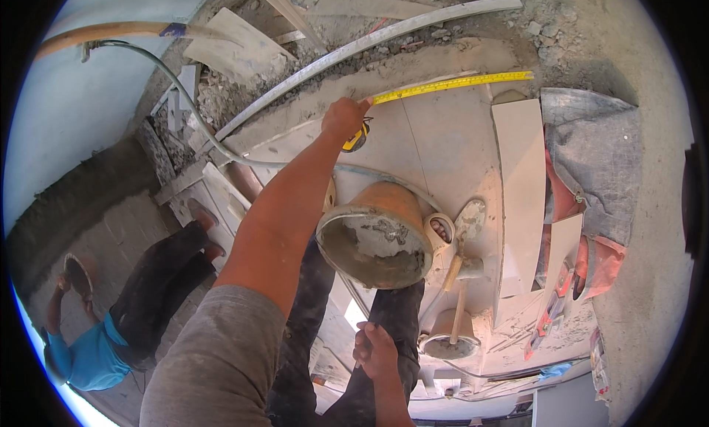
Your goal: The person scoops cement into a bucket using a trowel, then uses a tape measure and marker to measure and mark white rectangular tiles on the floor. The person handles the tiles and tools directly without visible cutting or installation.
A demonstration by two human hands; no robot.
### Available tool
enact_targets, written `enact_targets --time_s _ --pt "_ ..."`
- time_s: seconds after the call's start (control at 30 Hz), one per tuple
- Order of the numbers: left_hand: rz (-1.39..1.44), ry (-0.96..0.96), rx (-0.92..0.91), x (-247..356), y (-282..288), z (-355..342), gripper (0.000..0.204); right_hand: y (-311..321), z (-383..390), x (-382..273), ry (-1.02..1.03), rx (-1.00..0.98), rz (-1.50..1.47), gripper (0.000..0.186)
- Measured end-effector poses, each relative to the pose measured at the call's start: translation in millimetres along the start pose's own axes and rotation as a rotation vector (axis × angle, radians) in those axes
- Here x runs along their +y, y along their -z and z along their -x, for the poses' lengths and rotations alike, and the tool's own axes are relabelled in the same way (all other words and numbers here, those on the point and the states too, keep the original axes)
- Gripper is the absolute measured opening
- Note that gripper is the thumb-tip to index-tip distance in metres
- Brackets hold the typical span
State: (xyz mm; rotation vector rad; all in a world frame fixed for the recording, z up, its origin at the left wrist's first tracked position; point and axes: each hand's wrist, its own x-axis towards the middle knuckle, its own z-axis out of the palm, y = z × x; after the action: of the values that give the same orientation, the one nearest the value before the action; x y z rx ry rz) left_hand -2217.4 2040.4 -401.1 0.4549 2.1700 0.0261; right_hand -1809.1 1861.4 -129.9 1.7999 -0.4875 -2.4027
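Head view, floor-level stock: left hand (pixel 344 117) was stretched forward, fingers clamped on a yellow tape measure case (pixel 357 139); its yellow blade (pixel 452 84) ran rightward from the grip across pale floor tiles (pixel 436 143); right hand (pixel 375 349) rested loosely curled on the person's dark trouser knee (pixel 395 309), holding nothing; orange mortar bucket (pixel 377 235) sat between both hands; trowel (pixel 464 231) lay just right of the bucket; another person in a blue shirt (pixel 92 360) crouched far left of the grip.
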Motion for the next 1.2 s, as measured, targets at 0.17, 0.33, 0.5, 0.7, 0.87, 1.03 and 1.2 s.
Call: enact_targets --time_s 0.17,0.33,0.5,0.7,0.87,1.03,1.2 --pt "0.020 -0.039 0.029 0.2 -2.2 1.5 0.068 -0.1 -0.5 -0.3 -0.005 0.002 -0.002 0.029" --pt "0.055 0.050 -0.027 7.1 0.3 4.2 0.068 -0.5 -0.5 -1.9 0.007 -0.022 -0.004 0.029" --pt "0.092 -0.003 -0.017 4.7 1.1 4.4 0.062 -3.5 0.8 -3.3 -0.036 0.026 -0.005 0.027" --pt "0.161 0.025 -0.068 1.5 3.3 1.4 0.061 -9.5 2.6 -6.7 -0.032 0.012 0.011 0.029" --pt "0.174 -0.073 -0.040 -12.4 -1.7 -10.8 0.059 -10.2 2.2 -7.3 -0.073 0.016 -0.014 0.033" --pt "0.093 -0.250 -0.040 -23.8 -3.2 -24.2 0.060 -8.8 1.5 -7.3 -0.075 0.006 -0.034 0.034" --pt "0.197 -0.042 -0.106 -20.3 1.1 -22.8 0.060 -7.6 1.9 -9.0 -0.087 -0.034 -0.063 0.034"
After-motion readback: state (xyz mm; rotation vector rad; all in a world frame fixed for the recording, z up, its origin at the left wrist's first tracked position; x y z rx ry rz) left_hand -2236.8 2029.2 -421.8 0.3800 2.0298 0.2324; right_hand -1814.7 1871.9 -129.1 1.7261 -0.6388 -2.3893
